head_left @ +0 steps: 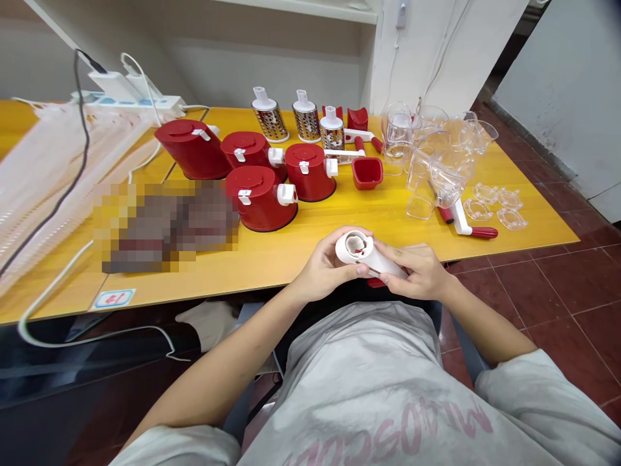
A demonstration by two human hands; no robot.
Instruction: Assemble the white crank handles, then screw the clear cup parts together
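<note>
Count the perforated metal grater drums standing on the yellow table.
3: the left drum, the middle drum and the right drum stand in a row behind the red canisters; more could be hidden.

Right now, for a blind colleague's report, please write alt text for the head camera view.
The left hand and right hand hold a white plastic part with a round opening above a yellow table. Beyond it stand red canisters, perforated metal drums and clear plastic pieces.
</note>
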